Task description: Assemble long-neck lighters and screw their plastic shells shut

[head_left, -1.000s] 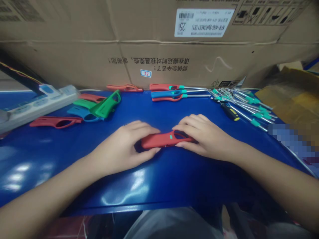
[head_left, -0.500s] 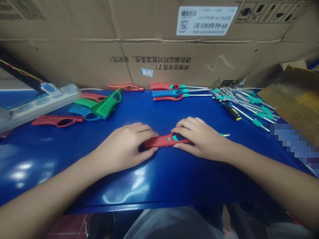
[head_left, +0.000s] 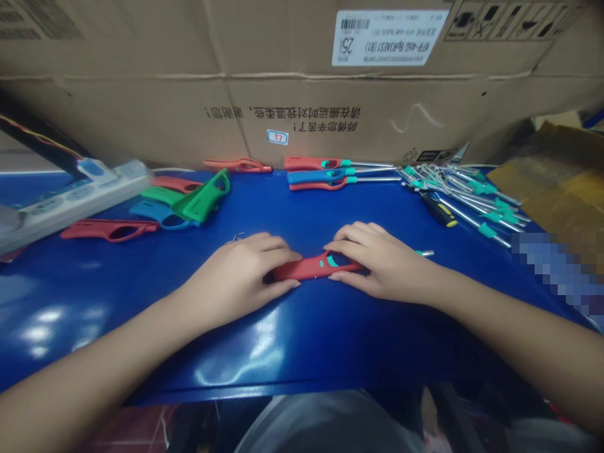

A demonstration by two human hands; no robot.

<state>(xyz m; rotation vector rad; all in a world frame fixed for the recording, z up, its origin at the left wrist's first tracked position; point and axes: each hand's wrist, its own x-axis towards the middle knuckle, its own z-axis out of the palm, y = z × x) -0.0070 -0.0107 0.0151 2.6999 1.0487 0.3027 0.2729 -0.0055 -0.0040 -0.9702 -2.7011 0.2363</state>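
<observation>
A red long-nosed lighter (head_left: 304,268) with a green trigger lies level between my hands, low over the blue table (head_left: 302,340). My left hand (head_left: 248,270) is closed round its handle end, thumb on the near side. Around the trigger end, my right hand (head_left: 377,261) grips with thumb and fingers. The lighter's metal tip shows beyond the right hand; the rest of the tube is hidden behind it. Some small thin metal pieces (head_left: 236,238) lie just behind my left hand.
Red, green and blue lighter shells (head_left: 202,198) lie at the left by a white power strip (head_left: 80,201). Lighters with metal tubes (head_left: 325,176) rest against a cardboard box (head_left: 165,119). At the right are a pile of metal tubes (head_left: 476,195) and a black-yellow screwdriver (head_left: 440,211).
Almost nothing differs. Both hands keep their hold on the red lighter, and the whole view has shifted very slightly.
</observation>
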